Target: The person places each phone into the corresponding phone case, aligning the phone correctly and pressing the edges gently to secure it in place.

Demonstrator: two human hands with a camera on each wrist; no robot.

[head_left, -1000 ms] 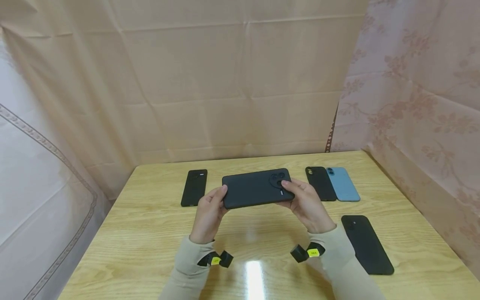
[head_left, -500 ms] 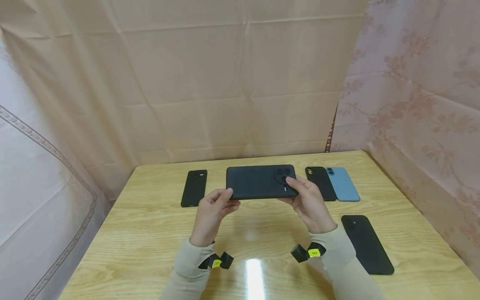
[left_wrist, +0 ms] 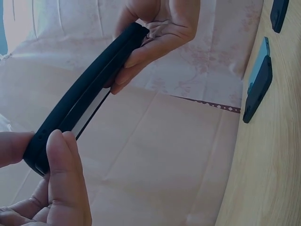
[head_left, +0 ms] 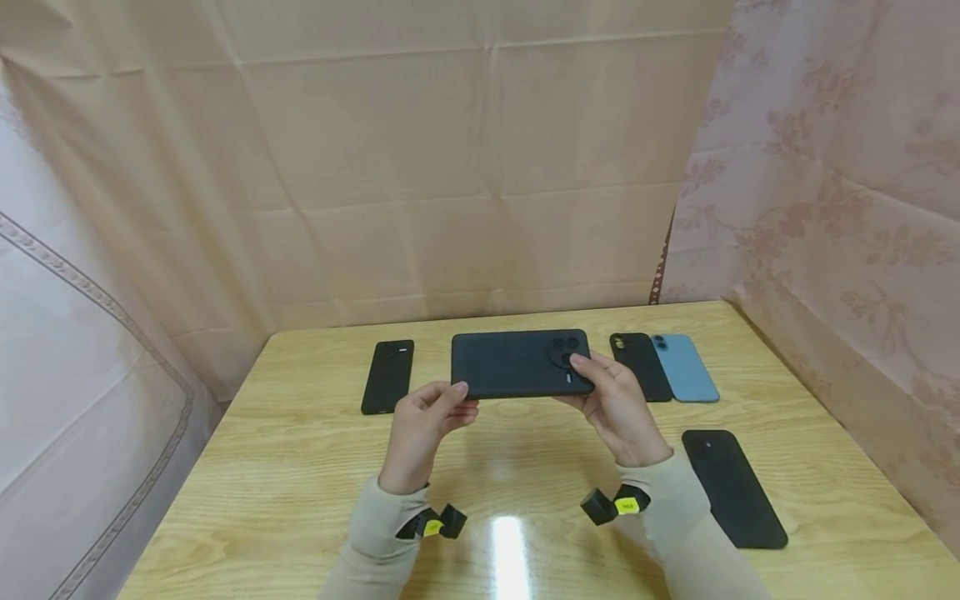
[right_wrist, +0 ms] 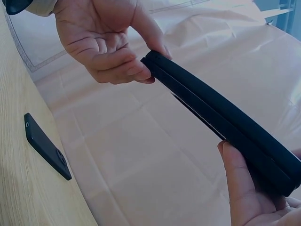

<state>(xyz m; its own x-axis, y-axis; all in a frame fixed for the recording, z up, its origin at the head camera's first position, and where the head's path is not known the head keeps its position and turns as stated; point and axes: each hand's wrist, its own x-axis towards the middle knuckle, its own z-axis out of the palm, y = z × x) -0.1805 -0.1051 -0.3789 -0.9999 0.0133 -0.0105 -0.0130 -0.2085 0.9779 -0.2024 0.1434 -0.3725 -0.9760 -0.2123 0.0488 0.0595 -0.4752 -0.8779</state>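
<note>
A phone in a black case is held level above the table, its back with the round camera area facing up. My left hand pinches its near left corner, thumb on top. My right hand grips the camera end, with the thumb beside the lenses and fingers underneath. In the left wrist view, a pale strip and a thin dark edge show along the long side of the cased phone. The right wrist view shows a similar thin edge below the black side. The phone's underside is mostly hidden.
On the wooden table, another black phone or case lies at the back left. A black phone case touches a blue phone at the back right. Nearer, a black phone or case lies by the right forearm. Curtains hang behind.
The cased phone has risen slightly, shifted a little right and levelled out. My left thumb has slid from its left edge to the near corner. Little differs over the last half second.
</note>
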